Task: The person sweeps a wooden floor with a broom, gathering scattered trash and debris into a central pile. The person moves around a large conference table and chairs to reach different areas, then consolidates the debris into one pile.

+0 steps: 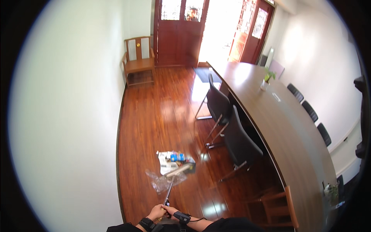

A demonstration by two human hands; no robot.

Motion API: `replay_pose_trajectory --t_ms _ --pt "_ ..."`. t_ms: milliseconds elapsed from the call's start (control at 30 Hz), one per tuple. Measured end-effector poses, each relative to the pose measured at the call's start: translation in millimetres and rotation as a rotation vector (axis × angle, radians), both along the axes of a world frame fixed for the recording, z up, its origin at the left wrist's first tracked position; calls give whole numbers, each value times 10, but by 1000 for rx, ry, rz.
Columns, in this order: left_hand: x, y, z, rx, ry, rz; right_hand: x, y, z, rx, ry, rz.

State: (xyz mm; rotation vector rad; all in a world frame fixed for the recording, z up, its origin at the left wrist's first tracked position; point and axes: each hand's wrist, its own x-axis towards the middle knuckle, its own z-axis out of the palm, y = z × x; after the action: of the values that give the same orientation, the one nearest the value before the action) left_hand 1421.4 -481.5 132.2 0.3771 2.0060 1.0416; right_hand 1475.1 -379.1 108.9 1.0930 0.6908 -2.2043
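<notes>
We see both hands at six o'clock, low in the view: the left hand (155, 212) and the right hand (170, 211) are clenched together round the upper end of a long-handled broom (171, 186). Its shaft runs up toward twelve o'clock, and its pale head (178, 170) rests on the wooden floor (154, 112) among litter: a crumpled clear plastic bag (160, 181) at its eight o'clock and a pile of paper scraps and packets (173, 160) touching it at eleven. At two o'clock from the pile stand two dark office chairs (235, 139) against a long brown table (286, 127). A wooden armchair (138, 60) sits far off beside red doors (179, 31).
</notes>
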Motion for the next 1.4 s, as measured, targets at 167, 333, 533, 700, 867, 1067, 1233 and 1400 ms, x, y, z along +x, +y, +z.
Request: replay_pose_trajectory --t_ms 167,333,533,700,867,1067,1233,1400 --pt "-433 202 4 -41 -75 375 -384 40 32 84 -12 -30" --pt "-1071 179 -111 57 -89 500 -868 -78 255 -32 6 -99" --pt "-1954 423 50 -19 -68 384 -1666 87 439 31 148 -169" --pt "-2555 714 160 -50 -254 424 -2364 114 258 88 120 -300" --pt "-3024 711 -572 -31 -234 58 -2733 -50 152 -124 52 -728" --pt "-3089 925 -1290 -95 -358 -532 -2450 -59 354 -341 -47 -1070" --pt "-2886 1101 -1228 -415 -266 -953 -2233 -176 463 -419 -41 -1239" --pt "-2493 1050 -1160 -614 -229 -1304 -1988 -497 489 -456 -96 -1459"
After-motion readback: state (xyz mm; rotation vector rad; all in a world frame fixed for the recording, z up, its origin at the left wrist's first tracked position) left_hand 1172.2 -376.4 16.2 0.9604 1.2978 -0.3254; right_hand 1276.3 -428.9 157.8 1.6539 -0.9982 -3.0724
